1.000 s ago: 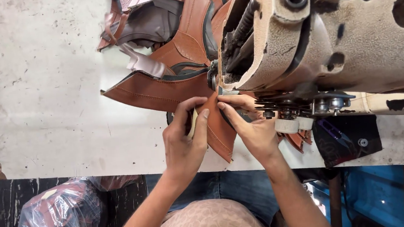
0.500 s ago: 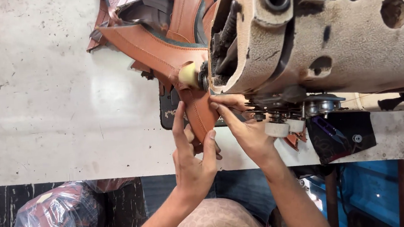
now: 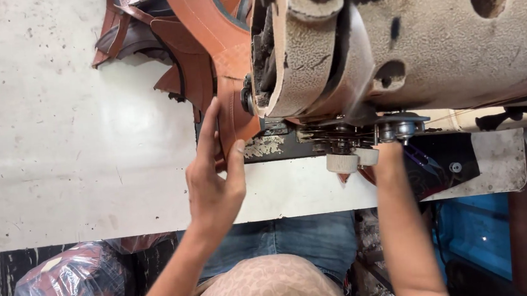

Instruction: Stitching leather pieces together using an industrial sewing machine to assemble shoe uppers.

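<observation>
My left hand lies flat with its fingers on a brown leather strip beside the head of a beige sewing machine. The strip joins a pile of brown leather pieces at the far side of the table. My right hand is hidden: only the forearm shows, reaching up under the machine by the small metal parts and a white knob.
A white, scuffed table top spreads to the left. A dark cloth piece lies at the table's right end. A clear plastic bag holding brownish pieces sits on the floor at lower left. Blue surface at lower right.
My right hand has left the leather strip and gone to the right, under the machine. The leather has slid away from me and my left hand followed it.
</observation>
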